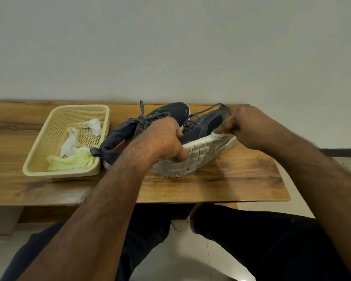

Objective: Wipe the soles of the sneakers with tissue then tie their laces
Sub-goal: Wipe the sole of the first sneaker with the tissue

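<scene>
Two dark grey sneakers lie on the wooden table [241, 179]. The right sneaker [207, 126] is tipped on its side, its white grooved sole [201, 157] facing me. My left hand [166, 138] grips this sneaker at the heel end, thumb on the sole, fingers over the upper. My right hand [237, 126] pinches a white tissue [219, 135] against the sole's edge near the toe. The left sneaker [128, 132] lies behind, its laces [150, 116] loose and untied.
A cream plastic basket [39, 159] at the left of the table holds several crumpled tissues [73, 151], white and pale yellow. A plain wall runs behind the table. My legs and the tiled floor are below the table's front edge.
</scene>
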